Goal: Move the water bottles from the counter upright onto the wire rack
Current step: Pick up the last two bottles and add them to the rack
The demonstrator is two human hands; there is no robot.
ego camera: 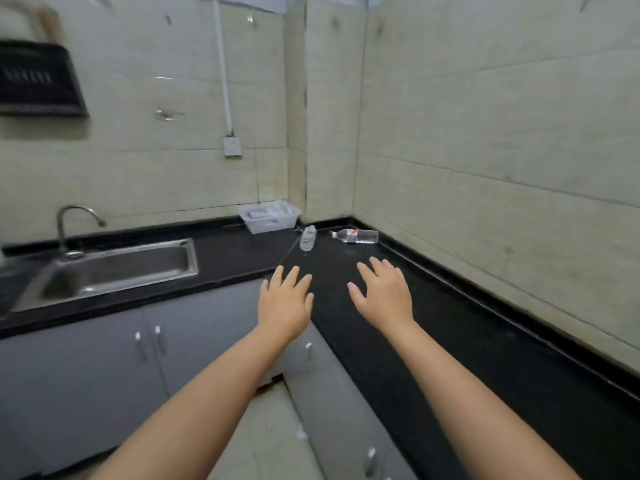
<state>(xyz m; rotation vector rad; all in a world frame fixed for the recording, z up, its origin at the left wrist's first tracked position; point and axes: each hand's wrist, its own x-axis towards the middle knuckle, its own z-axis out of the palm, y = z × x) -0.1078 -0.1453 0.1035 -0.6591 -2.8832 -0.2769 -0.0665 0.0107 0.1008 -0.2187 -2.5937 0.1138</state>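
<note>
Two clear plastic water bottles lie on their sides in the corner of the black counter [398,341]. One bottle [308,238] points away from me, beside the white rack. The other bottle [356,236], with a red-and-white label, lies crosswise near the right wall. A white wire rack [269,216] stands at the back corner against the wall. My left hand [286,299] and my right hand [382,293] are stretched out over the counter, palms down, fingers spread, holding nothing, short of both bottles.
A steel sink [114,271] with a curved tap [74,220] is set in the counter at left. Grey cabinet doors [104,368] run below. A black range hood [38,81] hangs at upper left. Tiled walls close the corner.
</note>
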